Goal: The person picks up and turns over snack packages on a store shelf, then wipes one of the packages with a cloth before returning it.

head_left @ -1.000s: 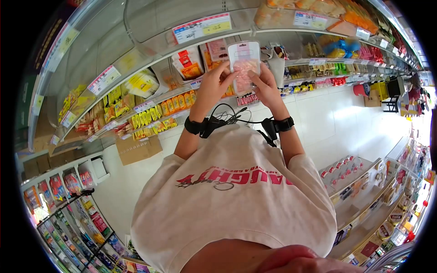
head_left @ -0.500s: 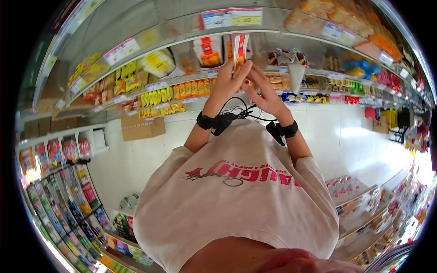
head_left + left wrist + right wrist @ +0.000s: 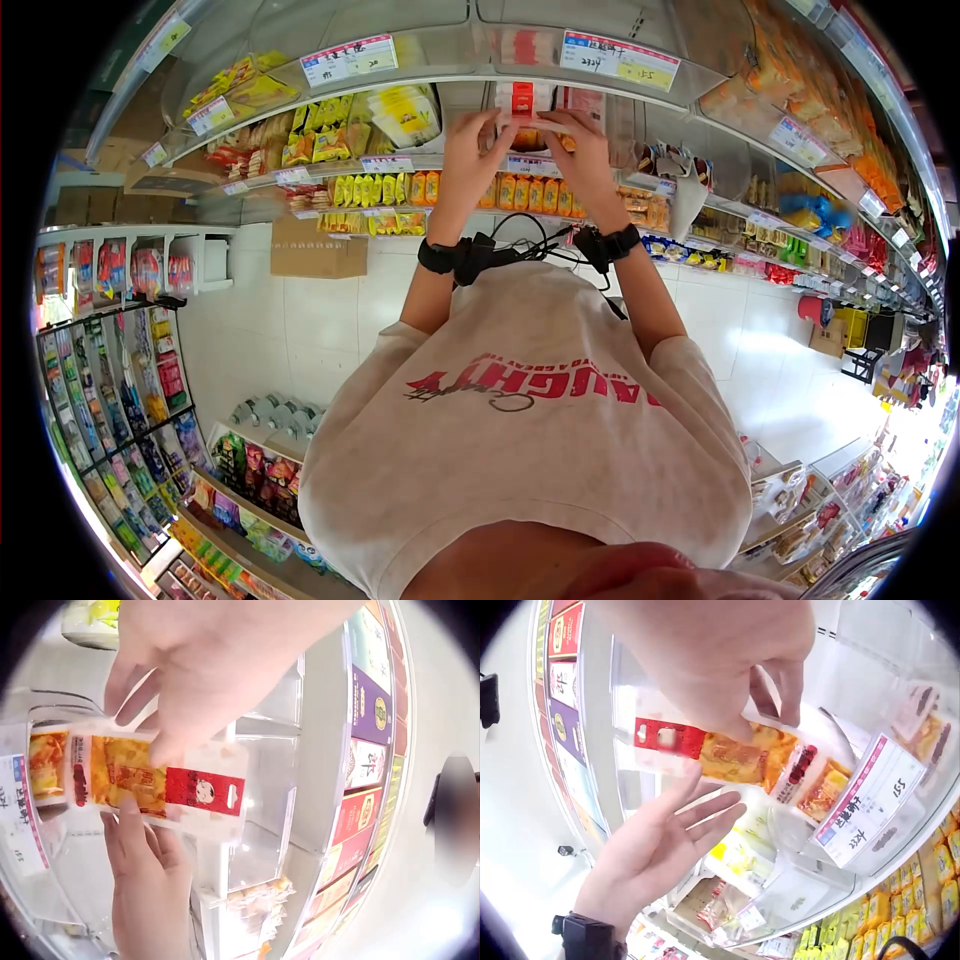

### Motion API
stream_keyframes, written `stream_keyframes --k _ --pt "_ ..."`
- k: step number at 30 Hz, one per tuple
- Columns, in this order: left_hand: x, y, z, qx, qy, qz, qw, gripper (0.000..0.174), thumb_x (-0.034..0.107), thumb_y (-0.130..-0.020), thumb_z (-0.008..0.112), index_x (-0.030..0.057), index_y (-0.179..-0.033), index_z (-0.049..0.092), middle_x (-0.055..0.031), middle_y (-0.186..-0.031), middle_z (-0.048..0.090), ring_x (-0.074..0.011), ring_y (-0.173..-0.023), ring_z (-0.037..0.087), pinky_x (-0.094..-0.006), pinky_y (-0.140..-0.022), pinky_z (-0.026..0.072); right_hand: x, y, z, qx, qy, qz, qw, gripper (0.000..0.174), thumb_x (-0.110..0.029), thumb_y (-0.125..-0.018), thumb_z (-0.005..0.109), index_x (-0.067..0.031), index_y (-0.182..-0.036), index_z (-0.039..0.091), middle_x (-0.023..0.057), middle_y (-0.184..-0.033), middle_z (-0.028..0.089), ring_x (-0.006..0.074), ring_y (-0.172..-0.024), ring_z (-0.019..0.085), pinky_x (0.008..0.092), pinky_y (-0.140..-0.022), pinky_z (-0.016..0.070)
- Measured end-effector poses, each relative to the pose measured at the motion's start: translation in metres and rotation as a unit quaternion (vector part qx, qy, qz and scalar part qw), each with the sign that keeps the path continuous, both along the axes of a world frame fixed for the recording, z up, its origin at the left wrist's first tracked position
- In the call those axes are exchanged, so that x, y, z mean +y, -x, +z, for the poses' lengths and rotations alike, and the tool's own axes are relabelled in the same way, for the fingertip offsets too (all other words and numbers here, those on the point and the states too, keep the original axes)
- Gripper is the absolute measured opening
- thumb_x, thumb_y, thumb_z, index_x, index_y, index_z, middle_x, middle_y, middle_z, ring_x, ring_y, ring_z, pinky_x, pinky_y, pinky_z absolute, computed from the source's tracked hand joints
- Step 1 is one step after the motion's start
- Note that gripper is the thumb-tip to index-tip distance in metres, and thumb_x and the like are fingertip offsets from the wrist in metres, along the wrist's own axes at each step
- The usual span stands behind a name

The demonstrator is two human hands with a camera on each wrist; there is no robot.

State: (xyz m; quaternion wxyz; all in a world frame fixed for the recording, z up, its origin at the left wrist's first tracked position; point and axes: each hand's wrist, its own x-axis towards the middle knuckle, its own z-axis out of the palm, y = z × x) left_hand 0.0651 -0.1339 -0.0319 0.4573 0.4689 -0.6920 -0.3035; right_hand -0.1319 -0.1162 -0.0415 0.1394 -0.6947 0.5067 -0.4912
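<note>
With thumbs on its face, the left hand [image 3: 206,664] and right hand [image 3: 720,660] are holding the red-topped packet [image 3: 201,792], its far end lying behind the price label [image 3: 870,801], placement there looking partly done, release remaining.

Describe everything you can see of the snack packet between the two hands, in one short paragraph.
The snack packet is long, flat and sealed-looking, apparently glossy plastic. Its red header carries a small round face picture and a hang hole. Clear-looking margins surround orange-yellow contents, crossed by a pale band with dark red marks. It slants in the right wrist view, its far end beside a handwritten price label. The left hand and right hand both touch it. The lettering is too blurred to read.
</note>
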Motion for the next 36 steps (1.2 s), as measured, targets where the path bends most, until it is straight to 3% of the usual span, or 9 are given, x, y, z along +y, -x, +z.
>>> stream_keyframes --k 4,8,11,17,20,24,26,29,36 --pt "-0.01 -0.001 -0.013 0.114 -0.075 -0.037 0.99 0.04 0.019 -0.096 0.072 -0.004 -0.126 0.059 -0.0134 -0.101 0.071 -0.0159 -0.089 0.069 -0.0291 -0.077 0.0552 -0.011 -0.008 -0.027 0.073 -0.036 -0.037 0.996 0.023 -0.013 -0.089 0.073 -0.0011 -0.109 0.071 0.0151 -0.108 0.067 0.0363 -0.086 0.066 0.0415 -0.075 0.0537" --pt "-0.016 -0.006 -0.007 0.088 -0.116 -0.029 0.989 0.037 0.021 -0.098 0.071 -0.0054 -0.119 0.056 -0.0139 -0.1 0.071 -0.0153 -0.088 0.069 -0.029 -0.076 0.0551 -0.008 -0.01 -0.028 0.08 -0.1 -0.052 0.99 0.025 -0.017 -0.09 0.073 -0.0021 -0.111 0.069 0.0157 -0.088 0.068 0.0362 -0.084 0.066 0.0423 -0.072 0.0537" --pt "-0.024 -0.009 -0.011 0.108 -0.122 -0.025 0.986 0.033 0.021 -0.098 0.07 -0.0033 -0.115 0.056 -0.0133 -0.1 0.071 -0.0153 -0.085 0.069 -0.0289 -0.075 0.0547 -0.008 -0.019 -0.019 -0.026 -0.173 -0.097 0.98 0.024 -0.015 -0.092 0.071 -0.0011 -0.111 0.068 0.0159 -0.08 0.067 0.036 -0.082 0.066 0.0421 -0.072 0.0532" --pt "-0.031 -0.014 -0.023 0.071 -0.128 -0.131 0.98 0.034 0.023 -0.098 0.068 -0.0019 -0.118 0.057 -0.0168 -0.103 0.07 -0.0235 -0.09 0.071 -0.0331 -0.079 0.0553 -0.018 -0.009 -0.042 0.062 0.012 -0.114 0.991 0.014 -0.009 -0.094 0.066 -0.0001 -0.105 0.065 0.0185 -0.089 0.069 0.0359 -0.083 0.068 0.043 -0.073 0.0536" --pt "-0.033 -0.015 -0.029 0.005 -0.083 -0.184 0.979 0.038 0.023 -0.098 0.067 -0.0013 -0.126 0.057 -0.0209 -0.112 0.069 -0.0327 -0.097 0.07 -0.0388 -0.085 0.0551 -0.028 0.003 -0.042 -0.098 -0.008 -0.198 0.975 0.013 -0.008 -0.094 0.063 -0.0014 -0.105 0.066 0.0197 -0.102 0.07 0.0348 -0.09 0.069 0.0418 -0.077 0.0541" --pt "-0.033 -0.017 -0.03 -0.026 -0.033 -0.199 0.979 0.044 0.02 -0.098 0.066 -0.0014 -0.134 0.055 -0.0257 -0.122 0.066 -0.0415 -0.107 0.066 -0.0429 -0.091 0.0535 -0.064 0.051 -0.109 -0.053 -0.209 -0.212 0.953 0.037 -0.02 -0.09 0.069 -0.0012 -0.121 0.061 0.0203 -0.115 0.069 0.0377 -0.1 0.068 0.0421 -0.085 0.0541" --pt "-0.034 -0.017 -0.034 -0.037 -0.022 -0.203 0.978 0.043 0.018 -0.098 0.066 0.0008 -0.135 0.055 -0.0234 -0.123 0.066 -0.034 -0.109 0.067 -0.0393 -0.089 0.056 -0.081 0.065 -0.13 -0.014 -0.304 -0.136 0.943 0.046 -0.025 -0.091 0.069 -0.0045 -0.13 0.058 0.0193 -0.122 0.067 0.0403 -0.101 0.068 0.0424 -0.087 0.0553" --pt "-0.033 -0.018 -0.033 -0.035 -0.009 -0.214 0.976 0.043 0.016 -0.097 0.067 0.0018 -0.136 0.056 -0.0213 -0.123 0.066 -0.0293 -0.108 0.068 -0.0369 -0.087 0.0574 -0.093 0.062 -0.137 0.296 -0.232 -0.192 0.906 0.062 -0.032 -0.079 0.076 0.003 -0.126 0.055 0.0239 -0.116 0.069 0.0392 -0.11 0.066 0.0462 -0.092 0.0529" --pt "-0.027 -0.027 -0.029 0.03 -0.085 -0.251 0.964 0.033 0.012 -0.098 0.066 -0.0004 -0.129 0.06 -0.0157 -0.116 0.069 -0.0228 -0.101 0.07 -0.0328 -0.085 0.0568 -0.07 0.054 -0.062 0.156 -0.316 -0.286 0.891 0.03 -0.027 -0.093 0.061 -0.0035 -0.108 0.071 0.0322 -0.099 0.067 0.0517 -0.095 0.064 0.0578 -0.084 0.0519"
